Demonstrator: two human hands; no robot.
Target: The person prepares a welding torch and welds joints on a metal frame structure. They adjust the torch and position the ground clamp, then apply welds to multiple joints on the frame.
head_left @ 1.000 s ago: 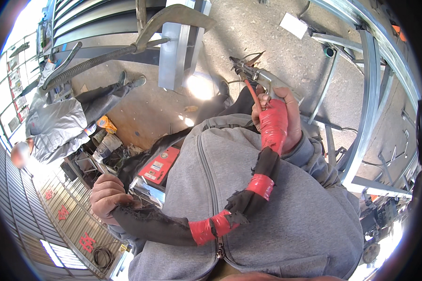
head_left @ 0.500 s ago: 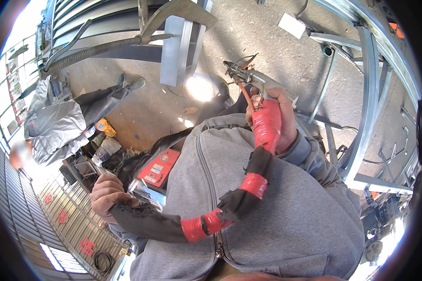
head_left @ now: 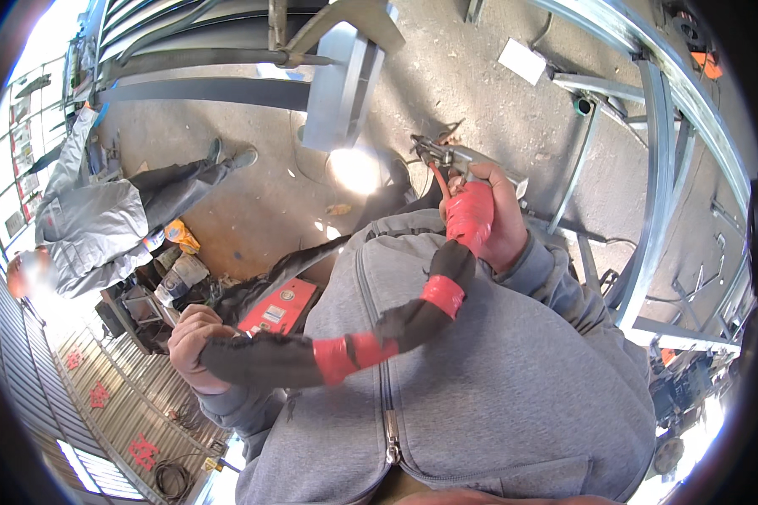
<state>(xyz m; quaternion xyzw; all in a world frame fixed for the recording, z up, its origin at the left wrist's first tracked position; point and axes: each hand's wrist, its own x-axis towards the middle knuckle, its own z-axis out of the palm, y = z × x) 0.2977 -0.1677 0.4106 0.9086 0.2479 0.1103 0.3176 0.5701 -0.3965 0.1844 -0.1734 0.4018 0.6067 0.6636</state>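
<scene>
A thick black cable sleeve (head_left: 257, 362), bound with bands of red tape, sags in a curve across my grey jacket between my two hands. My left hand (head_left: 198, 347) is closed round its black end. At the other end, my right hand (head_left: 501, 219) grips a metal clamp-like tool (head_left: 463, 157) together with the red-taped end (head_left: 469, 212) of the sleeve. A thin orange-red lead (head_left: 437, 178) runs beside the tool's jaws. The palm hides part of the tool's handle.
A galvanized steel frame (head_left: 659, 160) stands at the right. Ahead are a metal beam (head_left: 333, 101) and a large C-shaped clamp (head_left: 354, 23). A co-worker in a grey coat (head_left: 101, 223) is at the left, near a red-topped box (head_left: 280, 306). A white plate (head_left: 522, 61) lies on the floor.
The sleeve's sagging middle has risen and pulled up flatter between my hands. My right hand has shifted slightly left and down with the tool. The co-worker's arm now reaches upward.
</scene>
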